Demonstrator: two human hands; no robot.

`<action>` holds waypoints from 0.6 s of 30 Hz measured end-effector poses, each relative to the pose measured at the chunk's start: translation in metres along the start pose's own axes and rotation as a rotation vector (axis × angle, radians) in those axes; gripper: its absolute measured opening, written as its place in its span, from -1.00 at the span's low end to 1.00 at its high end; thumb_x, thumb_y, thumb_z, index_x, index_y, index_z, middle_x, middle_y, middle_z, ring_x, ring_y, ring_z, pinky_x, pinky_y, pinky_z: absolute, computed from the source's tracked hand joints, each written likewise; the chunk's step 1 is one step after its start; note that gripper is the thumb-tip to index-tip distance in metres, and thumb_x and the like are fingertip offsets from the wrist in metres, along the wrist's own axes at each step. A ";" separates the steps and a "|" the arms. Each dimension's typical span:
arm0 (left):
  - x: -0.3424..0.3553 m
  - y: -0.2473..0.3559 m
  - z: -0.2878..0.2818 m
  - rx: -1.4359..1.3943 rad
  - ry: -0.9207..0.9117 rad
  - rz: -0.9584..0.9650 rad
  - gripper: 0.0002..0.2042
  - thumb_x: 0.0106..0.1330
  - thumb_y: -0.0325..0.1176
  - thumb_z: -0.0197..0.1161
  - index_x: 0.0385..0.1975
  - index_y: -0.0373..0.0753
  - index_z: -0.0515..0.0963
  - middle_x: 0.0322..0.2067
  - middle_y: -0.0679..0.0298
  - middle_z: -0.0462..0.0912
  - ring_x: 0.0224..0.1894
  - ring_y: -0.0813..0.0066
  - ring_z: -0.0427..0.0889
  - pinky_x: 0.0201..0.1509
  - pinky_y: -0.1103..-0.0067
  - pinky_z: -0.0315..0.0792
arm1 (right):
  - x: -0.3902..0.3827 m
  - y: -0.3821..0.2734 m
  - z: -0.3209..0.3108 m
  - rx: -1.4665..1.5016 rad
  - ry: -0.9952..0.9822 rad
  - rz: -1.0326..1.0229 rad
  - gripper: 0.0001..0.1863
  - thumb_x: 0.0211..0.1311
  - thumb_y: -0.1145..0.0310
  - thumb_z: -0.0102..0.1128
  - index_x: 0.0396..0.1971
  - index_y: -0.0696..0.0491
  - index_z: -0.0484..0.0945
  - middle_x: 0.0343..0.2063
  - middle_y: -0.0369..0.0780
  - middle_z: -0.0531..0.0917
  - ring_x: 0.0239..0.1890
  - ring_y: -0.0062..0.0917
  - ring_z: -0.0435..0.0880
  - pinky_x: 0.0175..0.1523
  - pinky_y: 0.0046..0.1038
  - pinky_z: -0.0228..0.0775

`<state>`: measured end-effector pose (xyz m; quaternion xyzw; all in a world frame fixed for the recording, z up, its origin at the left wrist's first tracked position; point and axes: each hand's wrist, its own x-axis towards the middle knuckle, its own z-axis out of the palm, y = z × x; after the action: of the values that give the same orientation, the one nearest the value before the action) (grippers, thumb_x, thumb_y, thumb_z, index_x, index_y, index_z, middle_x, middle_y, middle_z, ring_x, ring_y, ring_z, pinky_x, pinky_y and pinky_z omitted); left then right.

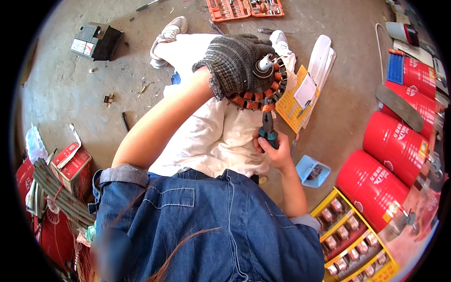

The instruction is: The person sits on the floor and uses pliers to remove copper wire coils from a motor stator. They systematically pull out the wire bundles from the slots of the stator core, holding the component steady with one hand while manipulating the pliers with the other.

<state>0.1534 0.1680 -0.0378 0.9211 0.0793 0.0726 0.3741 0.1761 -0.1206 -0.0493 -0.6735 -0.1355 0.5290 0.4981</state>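
My left hand (235,61), in a dark grey knitted glove, is closed on a ring-shaped stator (253,97) wound with copper coils, held above my lap. A pale cylindrical piece (267,62) with a dark ring round it shows beside the gloved fingers. In my bare right hand (278,148) is a pair of pliers (268,123) with dark jaws and teal-and-black handles. The jaws point away from me and meet the near edge of the stator at a copper coil. Whether they grip wire there is too small to tell. The glove hides the stator's left part.
Beyond my feet lies an orange tool case (230,9); a black battery (96,42) stands far left. Right of my legs are a yellow folder (292,105) with a pen and a blue tray (313,171). Red drums (373,181) and a yellow rack (347,225) line the right side.
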 end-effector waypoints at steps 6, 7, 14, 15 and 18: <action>0.020 0.008 -0.016 0.029 -0.065 -0.098 -0.59 0.04 0.07 0.35 -0.27 -0.12 0.64 -0.46 0.04 0.66 -0.35 0.03 0.66 -0.22 0.30 0.53 | 0.033 -0.002 -0.018 -0.751 0.493 -0.447 -0.71 0.08 0.34 0.36 -0.32 0.16 0.48 -0.49 -0.10 0.51 -0.48 -0.19 0.49 -0.36 -0.31 0.34; 0.025 0.004 -0.015 0.021 -0.052 -0.109 -0.60 0.05 0.07 0.34 -0.28 -0.12 0.64 -0.47 0.04 0.66 -0.35 0.02 0.65 -0.23 0.30 0.53 | 0.034 -0.008 -0.019 -0.739 0.489 -0.478 -0.72 0.08 0.34 0.36 -0.34 0.16 0.46 -0.49 -0.10 0.50 -0.47 -0.17 0.49 -0.35 -0.29 0.34; 0.013 0.020 -0.013 0.158 -0.078 -0.152 -0.55 0.00 0.07 0.36 -0.17 -0.09 0.64 -0.32 0.10 0.70 -0.26 0.05 0.68 -0.16 0.29 0.55 | -0.006 -0.022 0.004 -0.839 0.495 -0.440 -0.73 0.10 0.39 0.31 -0.23 0.15 0.49 -0.42 -0.10 0.53 -0.41 -0.15 0.56 -0.29 -0.30 0.41; 0.012 0.022 -0.010 0.161 -0.066 -0.157 -0.54 -0.01 0.06 0.38 -0.16 -0.08 0.63 -0.30 0.11 0.70 -0.24 0.06 0.68 -0.15 0.29 0.55 | -0.010 -0.025 0.009 -0.851 0.532 -0.414 -0.73 0.10 0.39 0.31 -0.22 0.15 0.49 -0.41 -0.10 0.53 -0.41 -0.15 0.56 -0.29 -0.29 0.41; 0.001 0.018 0.002 0.203 0.062 -0.084 -0.54 -0.02 0.04 0.40 -0.16 -0.09 0.64 -0.29 0.10 0.69 -0.22 0.07 0.68 -0.14 0.29 0.55 | -0.010 -0.023 0.029 -0.815 0.593 -0.376 -0.69 0.13 0.33 0.30 -0.21 0.15 0.44 -0.39 -0.09 0.54 -0.41 -0.13 0.57 -0.29 -0.23 0.41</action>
<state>0.1560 0.1543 -0.0265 0.9475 0.1365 0.0769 0.2788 0.1556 -0.1010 -0.0232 -0.8968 -0.3018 0.1222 0.2994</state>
